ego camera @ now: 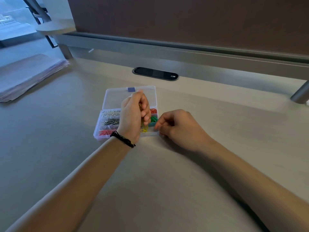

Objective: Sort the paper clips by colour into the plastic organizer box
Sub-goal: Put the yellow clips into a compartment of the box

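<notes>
A clear plastic organizer box [98, 131] lies on the desk with its lid [115, 97] folded back. Its compartments hold white clips [110, 113], silver clips [111, 122], pink-red clips [104, 132], orange-red clips [153, 111], green clips [154, 118] and yellow clips [144, 129]. My left hand [133, 114] hovers over the box's middle, fingers closed on a bunch of yellow clips that dangle down to the yellow compartment. My right hand [177, 126] rests on the desk at the box's right front corner, fingers curled, fingertips touching the box's edge.
A stack of papers [28, 76] lies at the far left. A black oval cable port [155, 74] sits behind the box. A grey rail and partition [184, 47] run along the desk's back, with a metal post [301, 92] at the right.
</notes>
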`<state>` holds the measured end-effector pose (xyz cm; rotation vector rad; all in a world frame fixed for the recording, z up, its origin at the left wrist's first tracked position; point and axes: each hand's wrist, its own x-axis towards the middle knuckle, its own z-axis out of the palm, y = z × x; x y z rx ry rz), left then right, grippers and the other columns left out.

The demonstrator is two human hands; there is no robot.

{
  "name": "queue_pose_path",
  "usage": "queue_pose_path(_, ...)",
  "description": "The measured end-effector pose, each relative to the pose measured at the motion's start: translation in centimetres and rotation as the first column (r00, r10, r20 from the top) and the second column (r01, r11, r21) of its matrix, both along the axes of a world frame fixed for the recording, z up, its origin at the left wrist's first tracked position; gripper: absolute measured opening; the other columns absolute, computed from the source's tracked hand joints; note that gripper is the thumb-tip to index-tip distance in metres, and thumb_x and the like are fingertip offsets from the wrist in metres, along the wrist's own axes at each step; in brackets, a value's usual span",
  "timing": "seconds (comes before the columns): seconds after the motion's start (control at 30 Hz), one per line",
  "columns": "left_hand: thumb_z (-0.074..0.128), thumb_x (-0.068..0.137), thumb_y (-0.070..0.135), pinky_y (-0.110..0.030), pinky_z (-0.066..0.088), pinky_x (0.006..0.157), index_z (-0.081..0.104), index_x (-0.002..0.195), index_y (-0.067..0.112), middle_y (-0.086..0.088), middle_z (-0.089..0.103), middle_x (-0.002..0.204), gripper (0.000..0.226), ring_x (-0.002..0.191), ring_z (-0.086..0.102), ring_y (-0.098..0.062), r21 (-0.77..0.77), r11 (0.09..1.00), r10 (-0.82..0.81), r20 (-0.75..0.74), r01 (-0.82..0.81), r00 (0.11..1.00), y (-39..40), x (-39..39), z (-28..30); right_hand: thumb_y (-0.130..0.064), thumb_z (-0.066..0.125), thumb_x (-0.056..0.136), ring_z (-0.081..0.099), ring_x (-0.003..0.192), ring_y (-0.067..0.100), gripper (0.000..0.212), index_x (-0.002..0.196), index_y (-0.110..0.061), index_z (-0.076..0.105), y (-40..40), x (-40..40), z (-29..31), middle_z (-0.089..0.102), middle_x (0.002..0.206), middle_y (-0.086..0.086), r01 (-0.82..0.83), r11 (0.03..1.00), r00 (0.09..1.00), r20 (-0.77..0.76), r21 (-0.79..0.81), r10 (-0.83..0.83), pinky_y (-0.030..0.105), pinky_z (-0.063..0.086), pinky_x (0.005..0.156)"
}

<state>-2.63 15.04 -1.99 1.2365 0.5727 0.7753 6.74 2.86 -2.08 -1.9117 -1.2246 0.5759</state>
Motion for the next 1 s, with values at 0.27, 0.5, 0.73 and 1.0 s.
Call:
queue_pose_path(0.27, 0.038, 0.105, 0.028, -0.026, 0.033, 0.040, 0.047, 0.058, 0.012, -0.006, 0.038, 0.047, 0.051, 0.040, 0.036, -0.021, 0.075, 0.997, -0.012, -0.012, 0.013, 1.000, -0.40, -0.25, 0.28, -0.004, 0.060, 0.085, 0.059, 0.059, 0.005, 0.023, 0.081, -0.019, 0.076, -0.19, 0.21, 0.12, 0.072, 0.070, 0.000, -0.011, 1.000, 0.999, -0.041, -0.008, 0.011, 0.021, 0.048, 0.063)
queue_pose_path(0.5, 0.035, 0.106, 0.029, -0.028, 0.044, 0.045, 0.048, 0.061, 0.009, -0.010, 0.039, 0.048, 0.051, 0.043, 0.045, -0.026, 0.088, 0.996, 0.008, -0.011, -0.007, 1.000, -0.19, -0.44, 0.33, -0.005, 0.060, 0.090, 0.061, 0.059, 0.002, 0.024, 0.081, -0.021, 0.076, -0.14, 0.24, 0.30, 0.072, 0.069, -0.003, -0.025, 0.999, 0.998, -0.067, -0.021, 0.023, 0.018, 0.046, 0.063)
queue_pose_path(0.73, 0.036, 0.105, 0.031, -0.030, 0.053, 0.052, 0.055, 0.056, 0.005, -0.013, 0.050, 0.043, 0.058, 0.050, 0.061, -0.032, 0.029, 1.000, 0.001, -0.025, 0.000, 1.000, -0.62, -0.32, 0.58, -0.007, 0.058, 0.092, 0.057, 0.055, 0.002, 0.028, 0.079, -0.021, 0.077, -0.19, 0.44, 0.31, 0.071, 0.069, -0.005, -0.021, 1.000, 0.996, -0.088, -0.018, 0.020, 0.022, 0.044, 0.061)
queue_pose_path(1.0, 0.033, 0.106, 0.034, -0.034, 0.054, 0.056, 0.057, 0.064, 0.004, -0.014, 0.056, 0.049, 0.057, 0.055, 0.065, -0.032, 0.051, 0.997, -0.058, -0.033, 0.059, 0.998, -0.72, -0.56, 0.70, -0.009, 0.058, 0.094, 0.060, 0.058, 0.005, 0.026, 0.078, -0.020, 0.076, -0.41, 0.81, 0.43, 0.072, 0.069, -0.004, -0.011, 1.000, 0.997, -0.077, 0.007, 0.011, 0.024, 0.047, 0.061)
